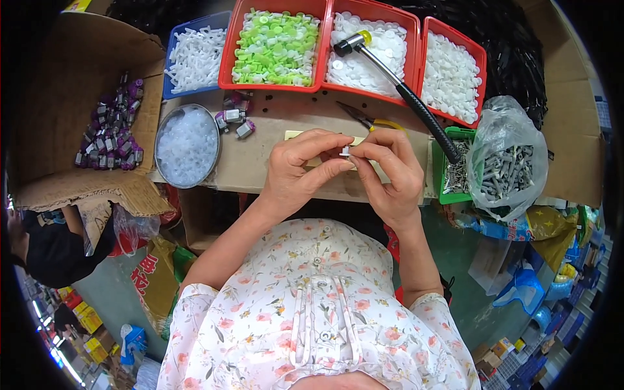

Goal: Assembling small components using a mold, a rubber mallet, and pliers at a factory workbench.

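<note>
My left hand [298,166] and my right hand [394,170] meet over the near part of the workbench, fingertips pinched together. Between them is a small white plastic piece [345,151] with a flat base and a short stem; both hands grip it. Fingers hide part of its shape. Just behind the hands lies a brass-coloured plate [294,134], mostly covered by them. Pliers [364,119] with yellow handles rest beyond my right hand. A few purple-and-metal parts [232,117] sit on the bench past my left hand.
Red bins hold green-and-white caps [276,49], white discs [390,55] and small white pieces [452,78]. A hammer [416,104] lies across them. A blue bin [170,65], a round tub [158,153] and a cardboard box [52,84] stand left; a bag of metal parts [507,162] right.
</note>
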### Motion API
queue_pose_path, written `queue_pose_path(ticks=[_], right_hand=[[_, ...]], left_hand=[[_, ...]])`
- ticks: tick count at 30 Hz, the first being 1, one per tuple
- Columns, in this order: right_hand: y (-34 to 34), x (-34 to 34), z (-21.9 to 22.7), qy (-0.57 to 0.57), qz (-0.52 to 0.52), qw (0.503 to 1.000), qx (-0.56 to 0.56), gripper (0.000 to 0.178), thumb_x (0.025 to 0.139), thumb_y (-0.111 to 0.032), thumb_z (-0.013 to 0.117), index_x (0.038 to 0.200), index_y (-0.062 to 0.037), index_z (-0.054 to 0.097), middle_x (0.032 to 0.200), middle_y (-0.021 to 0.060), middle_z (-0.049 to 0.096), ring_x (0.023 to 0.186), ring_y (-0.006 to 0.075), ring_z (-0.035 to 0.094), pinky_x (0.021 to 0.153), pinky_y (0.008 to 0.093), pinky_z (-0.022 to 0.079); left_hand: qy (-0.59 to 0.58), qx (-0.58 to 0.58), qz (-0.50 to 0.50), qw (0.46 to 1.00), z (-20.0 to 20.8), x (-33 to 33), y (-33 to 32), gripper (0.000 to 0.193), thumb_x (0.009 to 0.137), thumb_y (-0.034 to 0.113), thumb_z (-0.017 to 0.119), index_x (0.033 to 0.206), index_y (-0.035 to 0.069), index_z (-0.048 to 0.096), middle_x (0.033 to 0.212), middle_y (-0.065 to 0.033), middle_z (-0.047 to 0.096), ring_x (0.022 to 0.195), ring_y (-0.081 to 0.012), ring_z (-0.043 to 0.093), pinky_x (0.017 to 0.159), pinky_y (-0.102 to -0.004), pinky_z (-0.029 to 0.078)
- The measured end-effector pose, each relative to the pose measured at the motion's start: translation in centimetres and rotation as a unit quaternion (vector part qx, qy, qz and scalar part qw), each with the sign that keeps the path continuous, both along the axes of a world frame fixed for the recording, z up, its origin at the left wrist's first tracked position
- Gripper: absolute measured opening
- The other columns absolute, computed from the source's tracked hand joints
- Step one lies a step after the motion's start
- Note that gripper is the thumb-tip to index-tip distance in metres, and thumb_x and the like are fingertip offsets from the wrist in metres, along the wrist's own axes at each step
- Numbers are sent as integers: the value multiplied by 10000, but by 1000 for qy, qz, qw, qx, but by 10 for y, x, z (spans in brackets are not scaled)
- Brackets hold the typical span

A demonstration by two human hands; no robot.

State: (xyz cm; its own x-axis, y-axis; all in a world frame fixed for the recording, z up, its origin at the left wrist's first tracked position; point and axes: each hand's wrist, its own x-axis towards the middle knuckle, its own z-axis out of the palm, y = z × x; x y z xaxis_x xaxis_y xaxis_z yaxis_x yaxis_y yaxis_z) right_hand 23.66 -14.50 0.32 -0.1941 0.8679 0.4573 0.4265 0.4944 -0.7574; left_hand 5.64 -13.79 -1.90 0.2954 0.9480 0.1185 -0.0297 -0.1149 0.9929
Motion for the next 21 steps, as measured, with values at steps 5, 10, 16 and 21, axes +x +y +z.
queue_pose_path(ticks=[5,10,16,21], right_hand=[[4,0,-12,-81,-8,995,51,185,755,68,732,919,9,669,948,108,601,793,229,618,682,321,493],[7,-4,-18,-144,-6,987,75,178,750,19,742,908,-20,671,957,89,611,786,242,619,689,350,459],[10,-10,-22,-170,-4,983,65,149,777,-24,708,911,-57,651,944,38,580,873,216,609,743,358,414],[10,-9,-16,-206,20,977,48,176,753,-6,726,912,-40,658,962,77,608,881,258,614,757,379,436]], left_hand=[[152,189,119,963,3,-5,-3,359,753,56,803,1092,-2,699,999,-115,674,837,-241,657,703,-308,532],[277,323,130,896,-13,-21,-10,379,698,41,819,1061,16,710,1014,-105,661,920,-278,619,772,-346,513],[331,382,119,854,-24,-21,-17,358,683,76,815,1027,51,720,1037,-84,656,999,-288,597,805,-380,492],[354,403,108,837,-36,-19,-19,338,706,138,803,1029,83,724,1070,-74,645,1019,-277,593,802,-393,471]])
